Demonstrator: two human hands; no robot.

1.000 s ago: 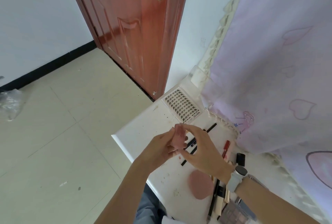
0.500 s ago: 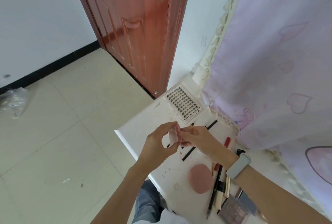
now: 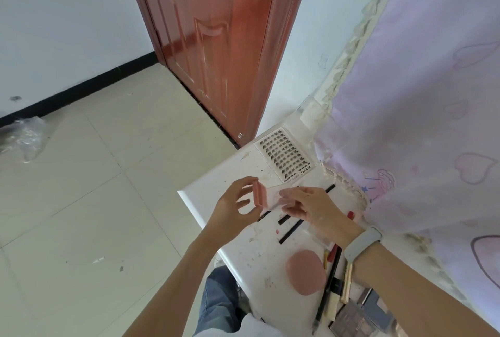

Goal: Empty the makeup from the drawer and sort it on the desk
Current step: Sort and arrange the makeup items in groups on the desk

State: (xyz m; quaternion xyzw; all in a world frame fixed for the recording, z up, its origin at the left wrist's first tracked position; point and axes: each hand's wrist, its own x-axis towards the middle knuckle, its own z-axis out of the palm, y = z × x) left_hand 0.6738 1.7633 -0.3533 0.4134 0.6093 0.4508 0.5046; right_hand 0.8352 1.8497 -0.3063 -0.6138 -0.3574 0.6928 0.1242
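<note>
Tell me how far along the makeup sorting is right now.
Partly done. The lash tray, black pencils, round pink puff and eyeshadow palettes already lie on the desk. In hand: the left hand pinches a small pink sponge while the right hand holds its clear wrapper. The sponge still needs placing; the drawer is out of view.
</note>
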